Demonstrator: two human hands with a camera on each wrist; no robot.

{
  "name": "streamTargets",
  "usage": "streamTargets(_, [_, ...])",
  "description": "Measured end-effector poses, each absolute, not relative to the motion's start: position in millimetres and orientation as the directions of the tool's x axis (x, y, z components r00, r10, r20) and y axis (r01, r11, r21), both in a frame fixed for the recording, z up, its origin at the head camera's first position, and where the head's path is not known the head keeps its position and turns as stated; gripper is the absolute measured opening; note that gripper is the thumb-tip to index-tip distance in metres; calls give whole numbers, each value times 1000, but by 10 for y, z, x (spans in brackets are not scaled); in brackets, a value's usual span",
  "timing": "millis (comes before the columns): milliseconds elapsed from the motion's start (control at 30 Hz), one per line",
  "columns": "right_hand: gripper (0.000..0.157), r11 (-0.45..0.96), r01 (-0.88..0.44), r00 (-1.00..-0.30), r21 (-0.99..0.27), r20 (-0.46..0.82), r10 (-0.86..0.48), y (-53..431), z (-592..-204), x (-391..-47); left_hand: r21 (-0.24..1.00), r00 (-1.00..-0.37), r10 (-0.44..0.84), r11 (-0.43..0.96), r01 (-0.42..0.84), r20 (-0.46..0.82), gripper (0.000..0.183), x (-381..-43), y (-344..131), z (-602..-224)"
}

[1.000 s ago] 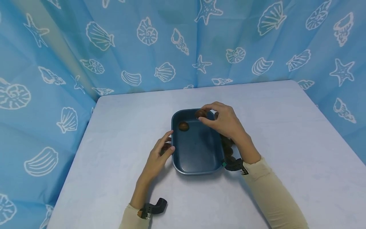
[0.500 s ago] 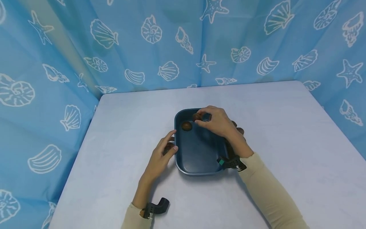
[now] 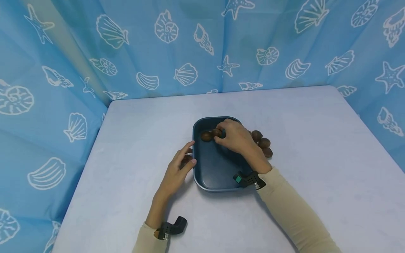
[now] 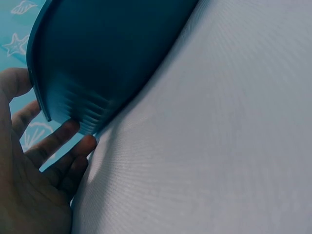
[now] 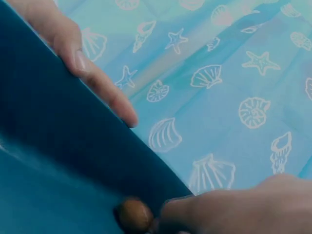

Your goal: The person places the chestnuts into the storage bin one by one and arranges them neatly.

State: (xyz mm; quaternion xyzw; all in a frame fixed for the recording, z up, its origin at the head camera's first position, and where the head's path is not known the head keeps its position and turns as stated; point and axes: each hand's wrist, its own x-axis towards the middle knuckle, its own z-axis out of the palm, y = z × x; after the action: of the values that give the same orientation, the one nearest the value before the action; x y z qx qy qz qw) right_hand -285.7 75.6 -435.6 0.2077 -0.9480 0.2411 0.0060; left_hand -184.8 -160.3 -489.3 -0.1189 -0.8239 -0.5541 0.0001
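A dark blue rectangular tray (image 3: 218, 168) stands on the table, its ribbed end wall visible in the left wrist view. My left hand (image 3: 177, 170) rests on the tray's left side. Its thumb and forefinger touch the rim while the other fingers lie loosely against the outer wall. Inside the tray, my right hand (image 3: 235, 137) pinches a small brown ball (image 3: 216, 132) between thumb and fingers. Just left of it lies a similar brown ball (image 3: 206, 136). The right wrist view shows one brown ball (image 5: 135, 214), blurred, beside the right hand's fingers.
Several more brown balls (image 3: 264, 143) lie on the table right of the tray, partly hidden by the right arm. A white cloth covers the table (image 3: 142, 130). Behind it hangs a blue curtain (image 3: 190, 52) with white shells and starfish.
My right hand has lowered into the tray and moved slightly nearer me, bringing its brown ball beside the other one. The left hand stays at the tray's side.
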Motion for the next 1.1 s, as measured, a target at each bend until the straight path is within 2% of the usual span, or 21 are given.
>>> streamTargets(367, [32,857,-380,-920,-346,44,-390,767,-4340,-2855,913,-969,204,352,208,143,54,-1861,-1581,-4878])
streamTargets(667, [35,864,-399,-914,-306,53,-403,773,-4347,-2845,911,-969,209,359,203,134,53,-1862,-1573,-4849])
streamTargets(900, [46,847,-369,-925,-382,64,-374,766,-4344,-2848,915,-970,208,354,195,126,54,-1840,-1574,-4840])
streamTargets(1100, [40,695,-388,-914,-605,157,-373,805,-4297,-2832,916,-971,202,353,192,126,55,-1824,-1591,-4864])
